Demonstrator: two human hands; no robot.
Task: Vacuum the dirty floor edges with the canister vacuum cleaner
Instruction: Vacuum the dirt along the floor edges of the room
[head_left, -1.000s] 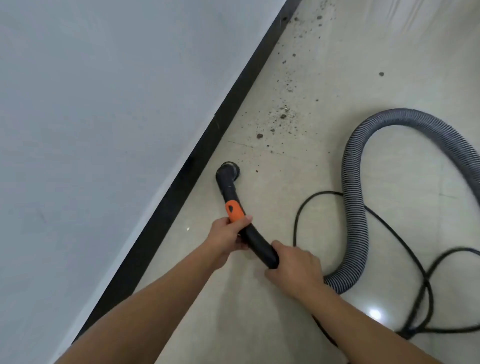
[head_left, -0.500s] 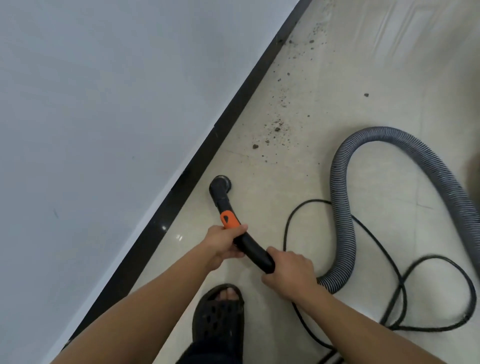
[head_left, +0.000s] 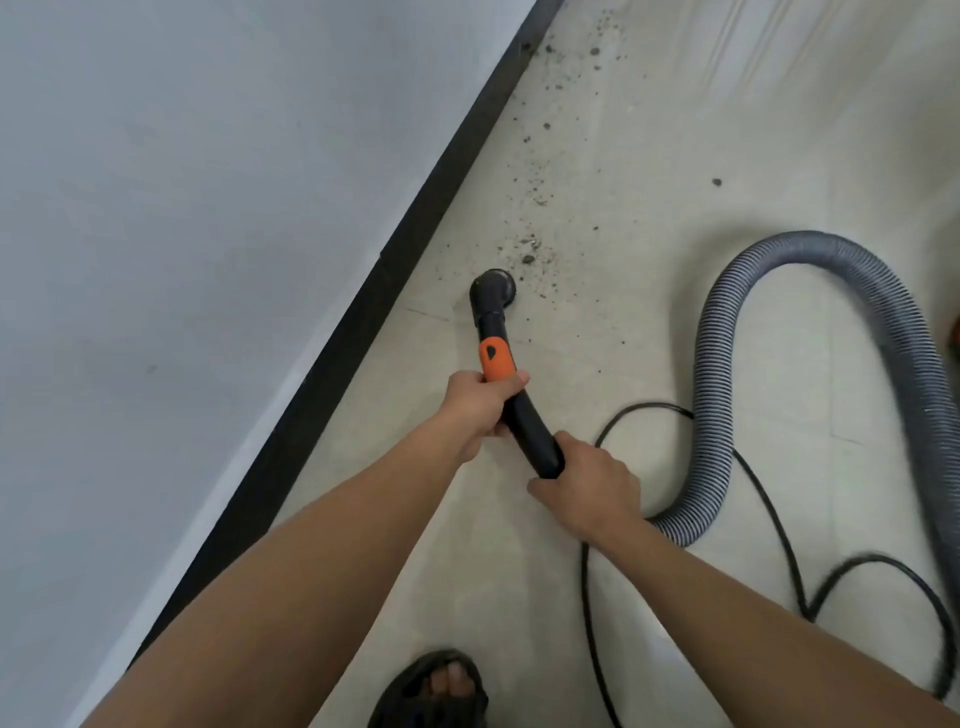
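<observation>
Floor (head_left: 623, 364) | left hand (head_left: 480, 402), right hand (head_left: 587, 483) grip wand (head_left: 524, 421) | nozzle (head_left: 492, 291) ahead, beside dirt (head_left: 530, 254)

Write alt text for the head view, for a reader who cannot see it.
A left hand and right hand grip a black wand, its nozzle on pale floor beside a black baseboard, next to scattered dirt. A grey hose and black cord loop to the right.

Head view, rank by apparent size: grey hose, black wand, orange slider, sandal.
1. grey hose
2. black wand and sandal: roughly alike; the sandal is cropped by the frame and nearer the camera, so unranked
3. orange slider
</observation>
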